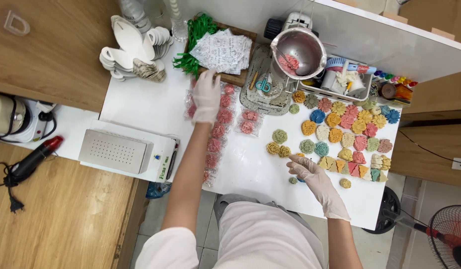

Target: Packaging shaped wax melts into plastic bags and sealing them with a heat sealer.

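White-gloved fingers of the left hand (206, 97) lay spread on bagged pink flower pieces (216, 130) near the counter's (151, 107) far edge; the right hand's (310, 174) fingers pinched together beside loose coloured flower pieces (340, 134) toward its right side.

White table (141, 107), wooden cabinets (56, 50), tiled floor (205, 219), standing fan (452, 234)
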